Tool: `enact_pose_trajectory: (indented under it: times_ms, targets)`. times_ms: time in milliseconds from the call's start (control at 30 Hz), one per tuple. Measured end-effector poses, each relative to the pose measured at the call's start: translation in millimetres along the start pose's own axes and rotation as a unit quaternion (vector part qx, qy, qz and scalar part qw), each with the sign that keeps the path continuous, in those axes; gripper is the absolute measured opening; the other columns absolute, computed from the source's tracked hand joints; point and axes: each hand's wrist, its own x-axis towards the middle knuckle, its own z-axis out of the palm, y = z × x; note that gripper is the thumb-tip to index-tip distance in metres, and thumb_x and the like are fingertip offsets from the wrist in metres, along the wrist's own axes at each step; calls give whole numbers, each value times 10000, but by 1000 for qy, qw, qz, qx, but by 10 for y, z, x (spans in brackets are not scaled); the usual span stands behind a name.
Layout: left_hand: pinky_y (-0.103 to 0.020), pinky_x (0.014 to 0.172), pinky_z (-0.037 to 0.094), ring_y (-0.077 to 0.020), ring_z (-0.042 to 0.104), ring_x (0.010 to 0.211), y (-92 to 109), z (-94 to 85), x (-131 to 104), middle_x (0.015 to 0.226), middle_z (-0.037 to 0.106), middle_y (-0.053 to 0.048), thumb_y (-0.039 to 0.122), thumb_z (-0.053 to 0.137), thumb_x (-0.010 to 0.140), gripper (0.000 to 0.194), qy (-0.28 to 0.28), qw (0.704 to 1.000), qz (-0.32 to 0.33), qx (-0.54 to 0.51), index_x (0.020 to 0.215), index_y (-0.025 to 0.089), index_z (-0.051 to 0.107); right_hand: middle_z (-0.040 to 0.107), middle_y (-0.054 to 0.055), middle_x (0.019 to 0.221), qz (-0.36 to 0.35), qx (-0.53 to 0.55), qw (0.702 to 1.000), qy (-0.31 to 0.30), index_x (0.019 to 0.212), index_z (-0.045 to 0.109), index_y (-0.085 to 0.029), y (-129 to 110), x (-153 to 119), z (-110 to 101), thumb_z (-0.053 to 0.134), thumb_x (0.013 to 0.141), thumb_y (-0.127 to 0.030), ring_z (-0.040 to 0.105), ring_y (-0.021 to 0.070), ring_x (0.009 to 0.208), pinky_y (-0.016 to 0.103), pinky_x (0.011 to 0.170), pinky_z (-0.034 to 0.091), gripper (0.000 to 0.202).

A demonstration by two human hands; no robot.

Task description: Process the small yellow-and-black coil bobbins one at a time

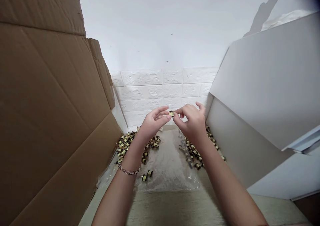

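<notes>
Both hands met at a small black-and-yellow spool-shaped piece (171,113).
The right hand (192,120) pinched it between thumb and forefinger; the left hand (154,120) met its other side, its grip unclear. The piece lay directly between the fingertips, neither hand clearly nearer, its long axis too small to judge. Below, two similar loose pieces (150,173) sat on a clear plastic sheet (170,167), between a left heap (126,142) and a right heap (193,150), over a pale bench (172,207). No writing was legible.
</notes>
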Motion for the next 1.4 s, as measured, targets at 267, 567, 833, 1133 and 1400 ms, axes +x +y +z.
enact_pose_trajectory:
  times_ms: [267,567,833,1133,1400]
  targets:
    - [-313,742,353,-201,476,843,-57,88,-51,896,523,-81,370,532,709,340,200,772,306,521,962,148,480,458,-69,580,68,47,996,-41,611,492,-186,-35,-21,36,503,725,-187,469,77,596,354,930,194,115]
    - [-260,673,348,-155,477,735,-126,80,-35,773,553,-39,294,454,801,145,199,735,341,551,839,165,507,465,-67,579,82,42,994,-54,609,488,-186,-53,-34,51,509,720,-190,475,86,610,344,908,213,114]
    - [-265,696,364,-156,504,763,-132,93,-32,834,590,-46,264,449,808,168,186,737,345,551,901,154,535,521,-62,622,76,32,995,-61,654,538,-199,-40,-29,46,513,735,-198,512,92,654,345,917,190,85]
    - [-273,726,383,-154,516,787,-161,80,-36,854,607,-48,271,474,801,194,175,749,357,531,934,149,548,568,-57,665,61,47,995,-58,691,558,-214,13,2,1,527,737,-210,535,97,680,332,878,198,56]
    - [-264,755,407,-138,520,809,-117,66,-11,841,606,-48,277,508,784,183,167,805,373,430,908,153,560,568,-65,689,34,62,992,-104,720,534,-212,43,17,-66,491,759,-185,526,88,692,322,864,196,64]
